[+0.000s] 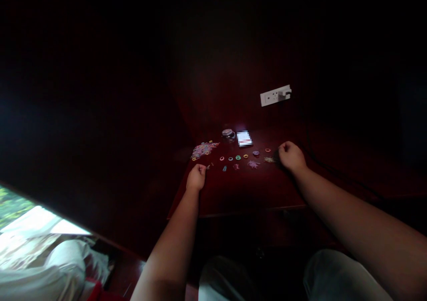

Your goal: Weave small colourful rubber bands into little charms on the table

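Note:
On a dark red table (230, 198), my left hand (196, 177) is closed in a pinch at the left, beside a few tiny pale pieces (208, 167). Whatever it holds is too small to make out. Over at the right, my right hand (292, 157) has its fingers curled together next to a small pale yellow pile (269, 160); its grip is hidden. Between the hands lie several small coloured rings, among them a green ring (238, 157) and a pink ring (222, 158). Nearer me are a purple pile (254, 164), a pink bunch (236, 167) and blue pieces (224, 168).
A heap of mixed coloured loops (204, 149) lies at the back left. Behind the rings stand a round clear container (228, 134) and a lit screen (244, 138). A wall socket (275, 95) holds a plug. A dark cable (328, 168) runs along the right.

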Demonstrator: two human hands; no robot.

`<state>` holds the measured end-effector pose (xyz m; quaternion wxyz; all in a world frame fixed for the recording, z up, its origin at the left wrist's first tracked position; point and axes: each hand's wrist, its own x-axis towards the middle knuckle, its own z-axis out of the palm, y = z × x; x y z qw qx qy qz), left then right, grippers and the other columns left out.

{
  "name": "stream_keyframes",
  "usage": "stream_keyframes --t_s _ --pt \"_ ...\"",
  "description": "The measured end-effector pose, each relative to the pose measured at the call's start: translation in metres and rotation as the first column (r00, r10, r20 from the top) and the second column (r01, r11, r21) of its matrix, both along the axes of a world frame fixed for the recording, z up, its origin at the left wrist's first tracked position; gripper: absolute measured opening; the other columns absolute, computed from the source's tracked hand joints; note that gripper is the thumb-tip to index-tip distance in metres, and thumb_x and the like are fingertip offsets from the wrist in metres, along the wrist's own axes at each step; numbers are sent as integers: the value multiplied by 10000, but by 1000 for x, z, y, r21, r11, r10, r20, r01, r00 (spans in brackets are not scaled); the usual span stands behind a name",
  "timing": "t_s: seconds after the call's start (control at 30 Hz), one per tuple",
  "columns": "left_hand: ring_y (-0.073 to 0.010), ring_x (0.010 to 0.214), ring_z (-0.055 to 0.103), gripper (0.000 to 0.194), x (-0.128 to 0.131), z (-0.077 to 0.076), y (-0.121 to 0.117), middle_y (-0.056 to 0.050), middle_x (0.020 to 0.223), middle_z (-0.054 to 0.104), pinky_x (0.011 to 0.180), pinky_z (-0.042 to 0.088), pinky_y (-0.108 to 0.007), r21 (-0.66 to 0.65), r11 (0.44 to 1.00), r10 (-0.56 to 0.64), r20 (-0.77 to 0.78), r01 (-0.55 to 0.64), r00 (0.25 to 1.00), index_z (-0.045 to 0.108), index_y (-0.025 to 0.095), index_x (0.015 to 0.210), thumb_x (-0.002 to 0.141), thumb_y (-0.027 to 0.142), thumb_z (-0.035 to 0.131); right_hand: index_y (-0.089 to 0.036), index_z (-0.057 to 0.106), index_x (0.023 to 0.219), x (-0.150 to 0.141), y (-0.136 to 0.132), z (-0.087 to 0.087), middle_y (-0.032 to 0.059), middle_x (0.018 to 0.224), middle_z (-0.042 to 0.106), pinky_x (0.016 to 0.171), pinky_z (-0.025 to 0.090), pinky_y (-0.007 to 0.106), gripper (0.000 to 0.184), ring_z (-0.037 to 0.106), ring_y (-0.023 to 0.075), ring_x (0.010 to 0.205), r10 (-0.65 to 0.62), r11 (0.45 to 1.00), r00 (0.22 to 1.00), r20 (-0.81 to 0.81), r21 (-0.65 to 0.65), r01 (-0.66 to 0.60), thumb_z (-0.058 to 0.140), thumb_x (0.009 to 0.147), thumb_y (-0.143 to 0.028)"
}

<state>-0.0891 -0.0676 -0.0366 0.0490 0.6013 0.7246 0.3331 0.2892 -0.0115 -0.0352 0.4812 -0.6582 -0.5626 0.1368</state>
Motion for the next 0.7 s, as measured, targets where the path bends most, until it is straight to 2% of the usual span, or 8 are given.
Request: stream_keyframes --t_s 0.7 --pt "-139 684 607 109 -3 -5 1 -35 778 669 685 464 -246 89 994 -81 164 67 983 627 158 853 786 216 563 -211 540 729 0 -3 0 47 712 628 614 376 281 106 552 185 647 61 998 998 -18 30 -60 467 791 -257"
